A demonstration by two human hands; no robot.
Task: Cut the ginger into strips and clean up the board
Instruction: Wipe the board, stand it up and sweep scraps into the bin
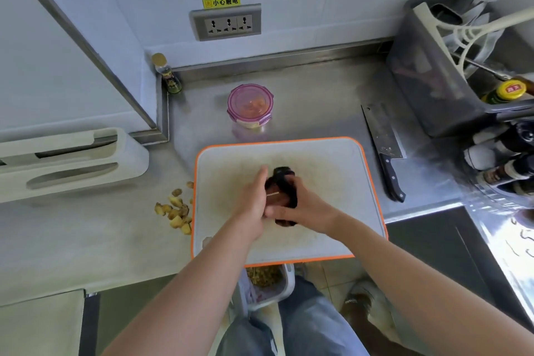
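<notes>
— Where are the hands?

— Both are over the middle of the cutting board (332, 182), close together, with a dark cloth (281, 182) bunched between them. Both forearms are bare and come in from the near edge, converging at the cloth.

— How does the right hand hold it?

— The right hand (303, 208) is wrapped round the cloth, its fingers curled over the top and its thumb pointing left across the near side. It has a firm grip.

— And the left?

— The left hand (250, 205) lies against the cloth's left side with its fingers fairly straight and pointing away from the person. It looks more like pressing than gripping.

— Where is the ginger?

— The ginger pieces (176, 211) lie in a small loose heap on the counter (318, 101), just beside the board's left edge. The board's surface carries only faint yellowish staining.

— The knife?

— The knife (384, 150) lies flat on the counter to the right of the board, apart from it, with its black handle towards the person.

— Anything else nearby?

— A round container with a purple lid (250, 104) stands just behind the board. A small bottle (169, 75) stands in the back corner. A bin (284, 286) with yellowish scraps in it shows beneath the board's near edge.
</notes>
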